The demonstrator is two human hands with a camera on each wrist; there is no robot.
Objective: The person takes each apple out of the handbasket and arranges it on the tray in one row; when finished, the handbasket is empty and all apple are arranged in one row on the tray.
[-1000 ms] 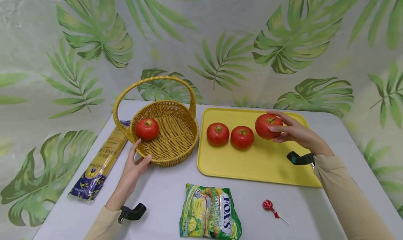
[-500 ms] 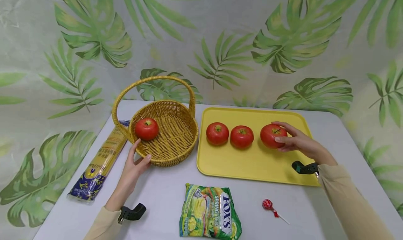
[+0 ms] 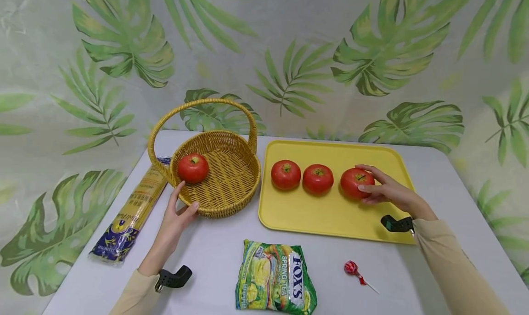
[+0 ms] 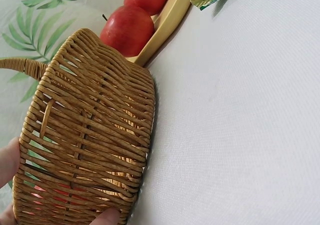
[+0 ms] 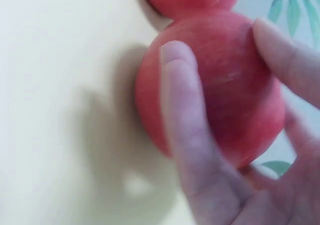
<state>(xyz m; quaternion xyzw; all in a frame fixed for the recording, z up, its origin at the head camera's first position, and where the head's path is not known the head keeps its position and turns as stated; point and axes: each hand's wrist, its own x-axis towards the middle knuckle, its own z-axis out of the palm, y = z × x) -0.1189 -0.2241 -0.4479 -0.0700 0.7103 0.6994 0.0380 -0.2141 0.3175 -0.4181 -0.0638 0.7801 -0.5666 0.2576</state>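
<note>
My left hand (image 3: pixel 175 221) touches the near left side of a round wicker basket (image 3: pixel 237 204) with a tall arched handle, thumb and fingers spread along its rim and outer wall. A red apple (image 3: pixel 193 168) lies inside the basket at the left. On the yellow tray (image 3: pixel 306 221), my right hand (image 3: pixel 390 192) grips a red apple (image 3: pixel 355 182), thumb on the near side and fingers at the far side. In the right wrist view, that held apple (image 5: pixel 225 100) shows close to the tray surface. Two more apples, one left (image 3: pixel 286 174) and one in the middle (image 3: pixel 317 179), sit beside it.
A long pack of spaghetti (image 3: pixel 134 209) lies left of the basket, partly behind it. In front are a green Fox's candy bag (image 3: pixel 274 278) and a red lollipop (image 3: pixel 352 268) on the white table (image 3: pixel 206 269). A leaf-patterned cloth (image 3: pixel 289 76) hangs behind.
My right hand has brought the gripped apple down and slightly right, then a touch back left on the tray. My left hand stays at the basket.
</note>
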